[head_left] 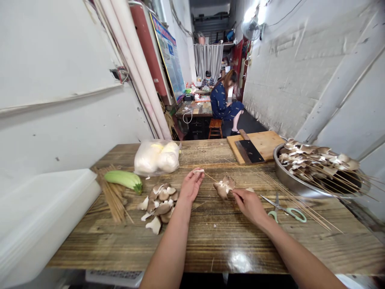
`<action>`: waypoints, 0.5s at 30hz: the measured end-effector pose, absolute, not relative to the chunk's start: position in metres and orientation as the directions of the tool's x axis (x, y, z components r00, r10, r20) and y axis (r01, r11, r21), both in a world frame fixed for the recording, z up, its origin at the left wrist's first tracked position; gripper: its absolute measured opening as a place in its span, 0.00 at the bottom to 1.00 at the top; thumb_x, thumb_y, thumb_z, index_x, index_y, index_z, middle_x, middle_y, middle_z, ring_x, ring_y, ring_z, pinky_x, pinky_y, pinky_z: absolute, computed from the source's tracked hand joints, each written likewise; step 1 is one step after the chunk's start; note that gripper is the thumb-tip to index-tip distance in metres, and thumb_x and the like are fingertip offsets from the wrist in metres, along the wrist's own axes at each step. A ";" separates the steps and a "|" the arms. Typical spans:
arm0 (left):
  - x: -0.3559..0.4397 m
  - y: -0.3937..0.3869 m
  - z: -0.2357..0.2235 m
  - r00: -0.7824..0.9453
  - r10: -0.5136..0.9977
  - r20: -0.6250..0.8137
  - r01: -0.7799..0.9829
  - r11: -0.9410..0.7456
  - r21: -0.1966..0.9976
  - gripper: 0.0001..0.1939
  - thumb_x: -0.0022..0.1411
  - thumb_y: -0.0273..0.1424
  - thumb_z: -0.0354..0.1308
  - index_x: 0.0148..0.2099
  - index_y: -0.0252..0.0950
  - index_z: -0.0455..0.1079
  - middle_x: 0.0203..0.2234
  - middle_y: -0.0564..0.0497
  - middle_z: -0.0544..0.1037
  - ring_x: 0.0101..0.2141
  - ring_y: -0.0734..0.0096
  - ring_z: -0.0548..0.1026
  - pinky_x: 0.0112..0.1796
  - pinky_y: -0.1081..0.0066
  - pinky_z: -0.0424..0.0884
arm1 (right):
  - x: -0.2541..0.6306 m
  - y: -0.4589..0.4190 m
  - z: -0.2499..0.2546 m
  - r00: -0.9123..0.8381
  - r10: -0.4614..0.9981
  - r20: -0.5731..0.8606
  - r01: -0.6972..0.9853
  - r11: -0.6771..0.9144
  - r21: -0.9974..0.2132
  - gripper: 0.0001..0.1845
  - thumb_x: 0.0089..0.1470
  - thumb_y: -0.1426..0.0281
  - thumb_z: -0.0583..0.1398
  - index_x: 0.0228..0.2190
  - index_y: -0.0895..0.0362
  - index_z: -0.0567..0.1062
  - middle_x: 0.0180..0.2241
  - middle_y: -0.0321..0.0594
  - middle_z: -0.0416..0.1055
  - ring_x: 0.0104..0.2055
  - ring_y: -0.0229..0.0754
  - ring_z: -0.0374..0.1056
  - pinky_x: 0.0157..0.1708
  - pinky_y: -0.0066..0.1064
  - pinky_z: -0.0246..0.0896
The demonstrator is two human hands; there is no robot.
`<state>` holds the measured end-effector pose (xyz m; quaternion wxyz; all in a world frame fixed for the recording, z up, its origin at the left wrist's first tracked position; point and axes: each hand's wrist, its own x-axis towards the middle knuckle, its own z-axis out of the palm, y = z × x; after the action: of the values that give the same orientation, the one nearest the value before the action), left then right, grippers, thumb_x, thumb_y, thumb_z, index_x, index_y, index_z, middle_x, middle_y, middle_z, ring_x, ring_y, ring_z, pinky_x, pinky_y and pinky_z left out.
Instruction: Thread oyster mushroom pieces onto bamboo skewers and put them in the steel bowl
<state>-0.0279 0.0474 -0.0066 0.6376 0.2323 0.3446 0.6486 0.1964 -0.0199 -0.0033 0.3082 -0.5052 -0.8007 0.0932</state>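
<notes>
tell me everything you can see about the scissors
The scissors have grey, metallic-looking blades and two pale green loop handles that look like plastic. They lie on the table, opened, the blades spread in a V with the tips toward the far side, one slanting left. One loop sits close to the right forearm, the other near the loose skewers; whether it touches them is unclear. Nothing is holding them.

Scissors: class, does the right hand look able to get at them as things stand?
Probably yes: the scissors lie close to the right hand, and nothing seems to cover their handles. It is busy with a skewered mushroom, though, so might need to let go first.
</notes>
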 end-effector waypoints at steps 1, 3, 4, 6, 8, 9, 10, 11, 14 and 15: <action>-0.030 0.048 -0.008 -0.077 0.986 -0.147 -0.665 0.059 0.744 0.10 0.48 0.23 0.62 0.36 0.33 0.70 0.31 0.49 0.77 0.34 0.75 0.73 0.40 0.72 0.68 | 0.196 -0.020 -0.003 -0.298 0.868 0.397 0.755 0.469 -0.459 0.14 0.56 0.71 0.50 0.33 0.55 0.76 0.32 0.42 0.76 0.32 0.42 0.71 0.33 0.29 0.62; -0.034 0.051 -0.012 -0.096 0.981 -0.170 -0.646 0.068 0.760 0.11 0.47 0.24 0.63 0.36 0.33 0.70 0.28 0.52 0.76 0.29 0.80 0.72 0.32 0.77 0.67 | 0.196 -0.020 -0.003 -0.300 0.870 0.392 0.758 0.466 -0.456 0.14 0.56 0.71 0.50 0.33 0.55 0.76 0.33 0.42 0.76 0.32 0.42 0.71 0.33 0.29 0.62; -0.037 0.052 -0.014 -0.116 0.978 -0.176 -0.633 0.064 0.771 0.11 0.46 0.24 0.63 0.36 0.34 0.70 0.26 0.54 0.75 0.26 0.82 0.70 0.28 0.80 0.65 | 0.196 -0.020 -0.002 -0.300 0.871 0.389 0.759 0.465 -0.456 0.14 0.57 0.71 0.50 0.33 0.55 0.76 0.33 0.42 0.76 0.32 0.42 0.71 0.33 0.29 0.62; -0.040 0.054 -0.017 -0.125 0.976 -0.178 -0.618 0.064 0.783 0.12 0.45 0.24 0.63 0.36 0.35 0.70 0.22 0.57 0.72 0.21 0.85 0.65 0.23 0.82 0.60 | 0.196 -0.021 -0.002 -0.300 0.871 0.389 0.757 0.465 -0.458 0.14 0.57 0.71 0.50 0.34 0.56 0.76 0.33 0.43 0.76 0.33 0.42 0.71 0.33 0.30 0.63; -0.042 0.054 -0.018 -0.079 0.980 -0.181 -0.624 0.093 0.776 0.13 0.45 0.25 0.64 0.37 0.35 0.70 0.22 0.57 0.72 0.21 0.85 0.65 0.23 0.82 0.59 | 0.196 -0.021 -0.002 -0.300 0.869 0.394 0.751 0.470 -0.464 0.14 0.57 0.71 0.50 0.34 0.56 0.76 0.33 0.42 0.76 0.33 0.42 0.71 0.34 0.30 0.63; -0.042 0.054 -0.018 -0.047 0.982 -0.185 -0.627 0.116 0.771 0.14 0.45 0.25 0.64 0.38 0.35 0.70 0.23 0.56 0.72 0.23 0.84 0.66 0.24 0.81 0.60 | 0.196 -0.021 -0.002 -0.298 0.868 0.398 0.748 0.471 -0.468 0.14 0.57 0.71 0.50 0.34 0.56 0.76 0.33 0.42 0.76 0.33 0.42 0.72 0.34 0.30 0.63; -0.042 0.054 -0.017 -0.021 0.981 -0.191 -0.625 0.136 0.768 0.14 0.45 0.25 0.64 0.38 0.35 0.70 0.25 0.55 0.73 0.24 0.83 0.68 0.25 0.80 0.62 | 0.197 -0.021 -0.002 -0.295 0.867 0.402 0.746 0.472 -0.471 0.14 0.56 0.71 0.50 0.34 0.56 0.76 0.33 0.42 0.76 0.33 0.42 0.72 0.34 0.30 0.63; -0.042 0.053 -0.017 -0.003 0.981 -0.194 -0.622 0.151 0.768 0.14 0.45 0.25 0.64 0.38 0.35 0.70 0.26 0.54 0.73 0.25 0.82 0.69 0.27 0.80 0.63 | 0.197 -0.021 -0.003 -0.291 0.867 0.404 0.746 0.470 -0.472 0.14 0.56 0.71 0.50 0.34 0.56 0.76 0.33 0.42 0.76 0.33 0.43 0.72 0.34 0.30 0.63; -0.038 0.050 -0.016 0.027 0.984 -0.176 -0.613 0.155 0.775 0.13 0.44 0.23 0.64 0.36 0.34 0.70 0.28 0.53 0.74 0.29 0.80 0.71 0.31 0.78 0.65 | 0.197 -0.020 -0.003 -0.284 0.870 0.403 0.748 0.464 -0.475 0.14 0.56 0.71 0.50 0.34 0.56 0.76 0.33 0.42 0.76 0.32 0.43 0.71 0.33 0.30 0.63; -0.037 0.049 -0.015 0.030 0.986 -0.165 -0.610 0.149 0.778 0.13 0.44 0.22 0.64 0.35 0.34 0.69 0.28 0.53 0.74 0.30 0.79 0.71 0.33 0.77 0.66 | 0.197 -0.020 -0.003 -0.284 0.871 0.402 0.747 0.464 -0.477 0.14 0.56 0.71 0.50 0.34 0.56 0.76 0.33 0.42 0.76 0.32 0.43 0.71 0.33 0.30 0.62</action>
<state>-0.0368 0.0493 -0.0153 0.6679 0.2625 0.3581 0.5973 0.1969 -0.0204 -0.0033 0.3153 -0.5085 -0.7953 0.0981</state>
